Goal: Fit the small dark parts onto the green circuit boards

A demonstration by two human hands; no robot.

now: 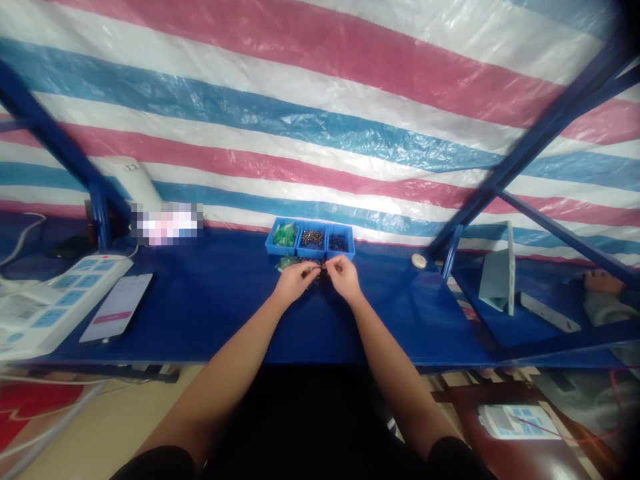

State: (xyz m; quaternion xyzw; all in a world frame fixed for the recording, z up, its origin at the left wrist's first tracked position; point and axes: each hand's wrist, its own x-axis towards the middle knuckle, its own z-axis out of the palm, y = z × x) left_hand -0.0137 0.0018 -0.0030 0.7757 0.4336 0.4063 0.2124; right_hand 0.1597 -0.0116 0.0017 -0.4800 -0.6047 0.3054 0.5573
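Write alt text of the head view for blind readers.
A bare left hand and right hand nearly meet in front of three rectangular blue plastic bins of green pieces, metallic pieces and black pieces on a blue table; anything held is too small to identify. A red-white-blue striped plastic sheet hangs behind.

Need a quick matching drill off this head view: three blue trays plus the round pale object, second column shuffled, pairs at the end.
Things
1. left blue tray
2. middle blue tray
3. right blue tray
4. round pale object

Place or contents
A. holds black pieces
B. lies right of the trays
C. holds green pieces
D. holds shiny metallic pieces

Pairs: 1-C, 2-D, 3-A, 4-B
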